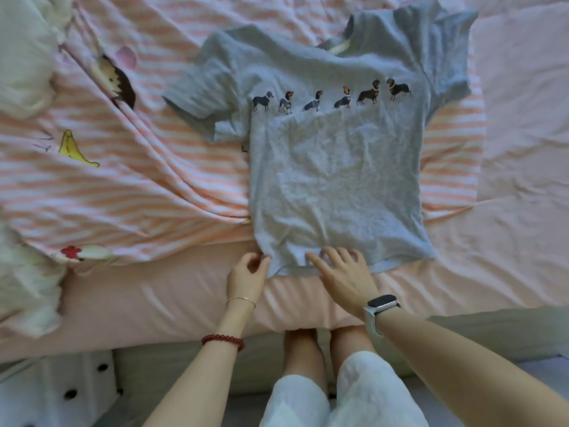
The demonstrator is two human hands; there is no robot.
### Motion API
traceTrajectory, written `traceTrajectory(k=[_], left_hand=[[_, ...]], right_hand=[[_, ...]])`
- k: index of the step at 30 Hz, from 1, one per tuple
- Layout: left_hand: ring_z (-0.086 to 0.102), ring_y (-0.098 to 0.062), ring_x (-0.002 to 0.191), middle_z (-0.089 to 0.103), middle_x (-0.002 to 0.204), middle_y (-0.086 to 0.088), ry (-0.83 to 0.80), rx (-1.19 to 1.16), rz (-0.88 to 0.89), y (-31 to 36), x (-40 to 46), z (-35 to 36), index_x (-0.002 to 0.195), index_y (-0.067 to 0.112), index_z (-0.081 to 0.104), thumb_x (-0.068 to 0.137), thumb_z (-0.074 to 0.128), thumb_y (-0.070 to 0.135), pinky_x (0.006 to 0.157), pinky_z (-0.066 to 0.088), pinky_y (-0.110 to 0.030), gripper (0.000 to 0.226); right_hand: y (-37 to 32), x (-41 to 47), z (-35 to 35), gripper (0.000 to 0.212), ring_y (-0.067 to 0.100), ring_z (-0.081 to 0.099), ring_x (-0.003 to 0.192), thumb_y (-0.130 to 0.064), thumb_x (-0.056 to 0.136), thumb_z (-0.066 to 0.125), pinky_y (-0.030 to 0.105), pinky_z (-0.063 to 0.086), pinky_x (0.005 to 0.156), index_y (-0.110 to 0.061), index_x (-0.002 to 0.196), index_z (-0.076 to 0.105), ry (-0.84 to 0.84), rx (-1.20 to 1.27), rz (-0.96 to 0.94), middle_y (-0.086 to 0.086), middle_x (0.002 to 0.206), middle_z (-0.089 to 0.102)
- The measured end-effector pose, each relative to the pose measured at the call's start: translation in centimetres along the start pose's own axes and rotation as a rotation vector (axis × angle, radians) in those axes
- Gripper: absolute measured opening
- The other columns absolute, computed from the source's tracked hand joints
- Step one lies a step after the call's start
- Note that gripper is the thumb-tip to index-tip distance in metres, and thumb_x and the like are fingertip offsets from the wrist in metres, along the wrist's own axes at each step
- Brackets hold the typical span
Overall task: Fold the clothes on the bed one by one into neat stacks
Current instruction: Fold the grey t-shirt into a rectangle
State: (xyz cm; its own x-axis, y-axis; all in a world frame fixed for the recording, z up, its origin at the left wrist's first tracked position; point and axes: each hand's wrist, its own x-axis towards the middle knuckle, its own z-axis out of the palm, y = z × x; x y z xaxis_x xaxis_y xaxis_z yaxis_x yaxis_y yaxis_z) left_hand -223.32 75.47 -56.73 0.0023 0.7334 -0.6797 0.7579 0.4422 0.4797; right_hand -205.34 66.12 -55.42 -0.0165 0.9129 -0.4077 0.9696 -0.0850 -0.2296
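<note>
A grey T-shirt (335,174) with a row of small dachshund prints lies spread face up on the bed, neck away from me and hem at the near edge. My left hand (246,275) pinches the hem's near-left corner between curled fingers and thumb. My right hand (341,272) lies flat on the hem just to the right, fingers straight and spread, pressing the cloth down. Both sleeves are spread out to the sides.
A pink-and-white striped quilt (123,186) with cartoon prints lies rumpled under and left of the shirt. White fabric (24,50) is bunched at the far left. The pink sheet (508,226) covers the bed's right side and near edge. My legs stand against the bed.
</note>
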Motion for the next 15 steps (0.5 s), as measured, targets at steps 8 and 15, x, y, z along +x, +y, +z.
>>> traceTrajectory(k=[8, 15], left_hand=[[0.058, -0.022, 0.08, 0.064, 0.083, -0.008, 0.136, -0.11, -0.023, -2.5, -1.5, -1.1, 0.096, 0.004, 0.058, 0.09, 0.056, 0.007, 0.062, 0.032, -0.022, 0.007], [0.058, -0.032, 0.098, 0.059, 0.113, -0.016, 0.288, 0.081, 0.004, 1.0, -1.4, -3.0, 0.117, 0.004, 0.055, 0.086, 0.058, 0.008, 0.082, 0.042, -0.034, 0.031]], right_hand=[[-0.6, 0.7, 0.4, 0.057, 0.028, 0.061, 0.108, -0.019, 0.063, 0.077, 0.048, 0.052, 0.084, -0.018, 0.118, 0.065, -0.062, -0.132, -0.298, 0.005, 0.123, 0.062], [0.3, 1.3, -2.2, 0.05, 0.019, 0.027, 0.137, -0.024, 0.095, 0.039, 0.037, 0.031, 0.105, -0.02, 0.144, 0.03, -0.319, 0.084, -0.274, 0.002, 0.15, 0.031]])
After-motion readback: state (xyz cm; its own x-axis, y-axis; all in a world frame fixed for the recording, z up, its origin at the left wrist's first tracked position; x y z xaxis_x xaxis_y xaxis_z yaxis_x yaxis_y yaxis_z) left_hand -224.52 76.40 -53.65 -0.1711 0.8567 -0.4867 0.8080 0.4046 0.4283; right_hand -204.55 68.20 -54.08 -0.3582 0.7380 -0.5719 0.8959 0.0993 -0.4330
